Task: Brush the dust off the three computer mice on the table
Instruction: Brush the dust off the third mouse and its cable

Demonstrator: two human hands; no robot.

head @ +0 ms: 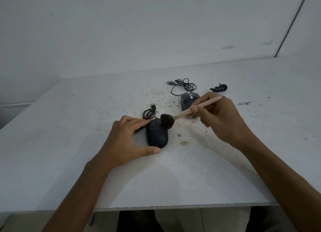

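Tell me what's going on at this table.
A person is dusting computer mice. The left hand steadies a black mouse on the white table, thumb at its near end. The right hand holds a pink-handled brush, its dark bristles on the mouse's front right edge. A second mouse waits behind, partly hidden by the brush handle.

left grip [121,141]: bare | right grip [224,120]: bare | forearms [83,188]: bare | legs [137,221]: dark trousers, perhaps

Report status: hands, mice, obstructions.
Left hand grips black mouse. Right hand holds brush, bristles on that mouse's front. Grey mouse lies behind; no third in sight. Nothing blocking.
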